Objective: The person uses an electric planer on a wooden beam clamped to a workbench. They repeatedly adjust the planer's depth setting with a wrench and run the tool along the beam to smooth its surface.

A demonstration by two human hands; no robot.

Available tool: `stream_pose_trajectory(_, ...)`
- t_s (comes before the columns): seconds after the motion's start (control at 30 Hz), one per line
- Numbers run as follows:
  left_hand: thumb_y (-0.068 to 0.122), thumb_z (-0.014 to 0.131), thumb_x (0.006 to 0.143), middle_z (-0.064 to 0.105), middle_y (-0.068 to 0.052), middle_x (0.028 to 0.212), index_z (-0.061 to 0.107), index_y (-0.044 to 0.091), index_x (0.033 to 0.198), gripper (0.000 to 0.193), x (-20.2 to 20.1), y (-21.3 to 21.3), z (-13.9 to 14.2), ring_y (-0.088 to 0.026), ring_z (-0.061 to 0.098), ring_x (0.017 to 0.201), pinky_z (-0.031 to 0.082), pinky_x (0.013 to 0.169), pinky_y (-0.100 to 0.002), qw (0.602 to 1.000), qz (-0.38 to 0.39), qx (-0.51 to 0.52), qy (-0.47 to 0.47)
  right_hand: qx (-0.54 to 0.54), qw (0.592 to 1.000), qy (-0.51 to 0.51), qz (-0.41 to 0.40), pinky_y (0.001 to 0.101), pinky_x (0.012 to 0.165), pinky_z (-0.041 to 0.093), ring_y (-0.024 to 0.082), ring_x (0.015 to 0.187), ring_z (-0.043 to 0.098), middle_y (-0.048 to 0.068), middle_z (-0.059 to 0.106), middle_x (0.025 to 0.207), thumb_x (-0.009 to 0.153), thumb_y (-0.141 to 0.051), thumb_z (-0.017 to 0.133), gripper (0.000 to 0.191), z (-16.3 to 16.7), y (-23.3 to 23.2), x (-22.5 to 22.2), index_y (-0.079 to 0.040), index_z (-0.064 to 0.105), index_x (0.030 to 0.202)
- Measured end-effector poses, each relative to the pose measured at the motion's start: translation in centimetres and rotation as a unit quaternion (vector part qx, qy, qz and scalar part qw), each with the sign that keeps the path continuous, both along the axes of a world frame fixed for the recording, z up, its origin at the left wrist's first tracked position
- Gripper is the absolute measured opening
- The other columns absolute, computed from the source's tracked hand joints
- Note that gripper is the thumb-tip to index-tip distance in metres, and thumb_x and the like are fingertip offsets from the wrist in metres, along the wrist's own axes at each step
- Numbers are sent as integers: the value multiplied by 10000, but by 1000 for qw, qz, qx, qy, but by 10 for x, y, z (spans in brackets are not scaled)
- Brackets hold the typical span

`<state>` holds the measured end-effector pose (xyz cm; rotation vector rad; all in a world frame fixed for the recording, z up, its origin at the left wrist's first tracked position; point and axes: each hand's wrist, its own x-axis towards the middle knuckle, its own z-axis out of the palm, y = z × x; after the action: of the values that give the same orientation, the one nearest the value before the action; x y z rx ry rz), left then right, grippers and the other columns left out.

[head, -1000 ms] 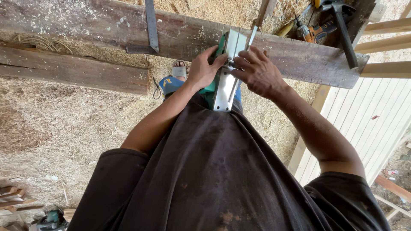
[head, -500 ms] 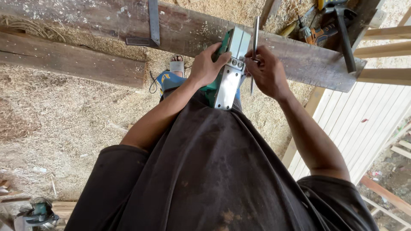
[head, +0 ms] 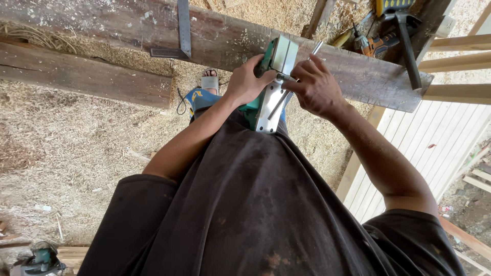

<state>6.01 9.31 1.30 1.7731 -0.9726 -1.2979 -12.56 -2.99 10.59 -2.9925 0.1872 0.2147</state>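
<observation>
Right hand (head: 314, 84) lowered, gripping one metal rod (head: 286, 92) | left hand (head: 248, 79) clasps one green planer (head: 271, 82)

The right hand (head: 314, 87) has lowered its thin metal rod (head: 296, 76) from upright to a slant across the green planer's (head: 273, 84) silver base, beside the left hand (head: 248, 82).

Steel square (head: 183, 30) lies on far plank (head: 358, 71), left. Second beam (head: 82, 76) nearer, left. Hammer (head: 406, 43) and drill (head: 376, 45) far right. Sawdust (head: 76, 153) covers floor. White slats (head: 434, 148) right.
</observation>
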Motion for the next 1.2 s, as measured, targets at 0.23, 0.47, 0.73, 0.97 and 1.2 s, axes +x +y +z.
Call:
stream_pose_trajectory(0.23,550,656,898,776,-137,1007,524,45,1429,744,2,1,2,-266,776,863,593,758,-386,998,-34,55,24,-9,996,29,86,448,1174,470,225,1205,641,1,746,1191,897,-116,716,395,8,-4,19,-340,752,1221)
stream_pose_trajectory(0.47,555,677,909,757,-151,1105,572,70,1387,689,1,-1,-4,-316,757,944,578,803,-413,999,-34,34,7,404,835,80,-365,353,608,643,205,737,744,143,746,972,1084,-298,525,300,1,1,22,-54,659,1197)
stream_pose_trajectory(0.73,566,672,893,759,-179,1094,576,50,1397,728,0,2,1,-325,754,961,577,804,-413,1000,-3,14,1,680,438,-47,-586,378,674,678,255,733,771,199,713,894,1099,-265,400,340,-15,21,18,40,465,1233)
stream_pose_trajectory(0.97,549,683,890,760,-156,1069,588,46,1383,711,3,2,-1,-288,760,912,573,780,-402,999,-2,35,19,326,909,21,-260,423,760,628,307,867,747,219,723,1019,1096,-172,566,250,-1,6,-5,4,460,1239)
stream_pose_trajectory(1.2,556,680,862,775,-138,1023,583,58,1389,732,0,3,-1,-271,771,885,584,769,-392,999,0,31,29,187,970,78,-135,449,1063,427,240,935,646,103,739,1002,980,-225,719,277,2,4,-2,-65,615,1181)
